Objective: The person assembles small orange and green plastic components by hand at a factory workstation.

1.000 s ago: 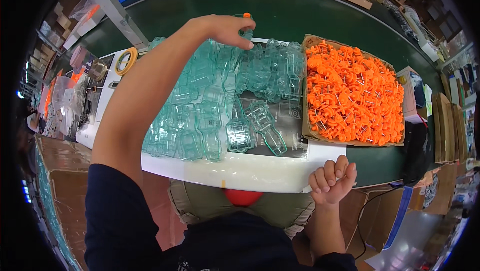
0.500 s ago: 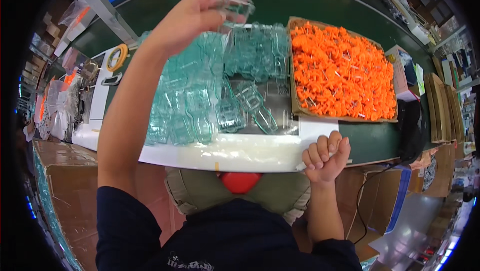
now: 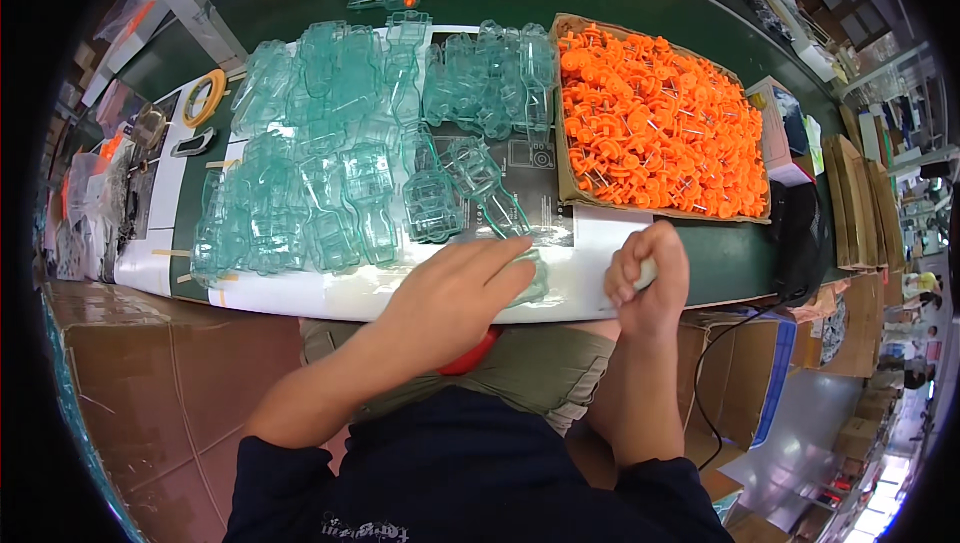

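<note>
My left hand (image 3: 455,293) lay low across the near edge of the long white-topped surface (image 3: 575,268), fingers stretched close together, thumb a little apart, over a transparent green moulded plastic piece (image 3: 537,285); I could not tell whether they pinched it or merely rested there; the piece lay just inside that near edge, so a careless pull my way might have tipped it into my lap; my right hand (image 3: 650,278) was curled tight around a small whitish object (image 3: 647,273), mostly hidden, farther right by the same edge; a slackened grip could have dropped it; beyond my left fingertips, two transparent green long-handled pieces (image 3: 433,208) lay on a glossy black printed sheet (image 3: 550,218), where a forward nudge would probably have skewed them; a brown cardboard box (image 3: 570,193) stood near the far side of my fist, heaped with orange plastic metal-pinned parts (image 3: 660,123); a knuckle knock might have spilled some.
</note>
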`<state>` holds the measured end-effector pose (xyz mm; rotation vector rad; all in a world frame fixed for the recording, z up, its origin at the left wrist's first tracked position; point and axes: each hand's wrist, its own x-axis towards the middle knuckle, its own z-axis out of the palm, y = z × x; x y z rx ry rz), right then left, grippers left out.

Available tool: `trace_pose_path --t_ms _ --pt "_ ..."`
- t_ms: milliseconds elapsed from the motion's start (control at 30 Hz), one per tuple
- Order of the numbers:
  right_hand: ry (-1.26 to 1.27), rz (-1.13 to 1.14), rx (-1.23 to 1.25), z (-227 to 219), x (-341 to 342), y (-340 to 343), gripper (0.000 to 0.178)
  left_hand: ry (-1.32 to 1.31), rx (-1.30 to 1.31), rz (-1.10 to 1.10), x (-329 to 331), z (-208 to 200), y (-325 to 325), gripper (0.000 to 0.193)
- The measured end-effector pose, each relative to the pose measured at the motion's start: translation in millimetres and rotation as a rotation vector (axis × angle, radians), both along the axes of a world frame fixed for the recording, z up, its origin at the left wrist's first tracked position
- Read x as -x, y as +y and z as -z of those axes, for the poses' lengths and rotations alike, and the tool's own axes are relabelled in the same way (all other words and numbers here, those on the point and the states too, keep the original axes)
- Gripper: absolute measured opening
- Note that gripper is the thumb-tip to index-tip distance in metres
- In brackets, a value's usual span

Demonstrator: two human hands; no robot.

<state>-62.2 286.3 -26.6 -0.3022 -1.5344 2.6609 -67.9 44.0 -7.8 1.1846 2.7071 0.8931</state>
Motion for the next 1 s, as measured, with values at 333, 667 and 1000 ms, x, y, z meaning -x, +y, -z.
trace_pose_path --t_ms 333,667,1000 --pt "0.182 0.135 -1.519 -49 59 18 0.018 0.265 0.020 -0.285 -34 25 16 0.035" --pt "0.111 0.058 -1.917 -61 86 5 0.025 0.237 -0.046 -0.183 -36 22 0 0.032" --pt "-0.018 -0.176 -1.924 -80 96 5 0.019 0.128 -0.194 -0.156 -24 25 0 0.027"
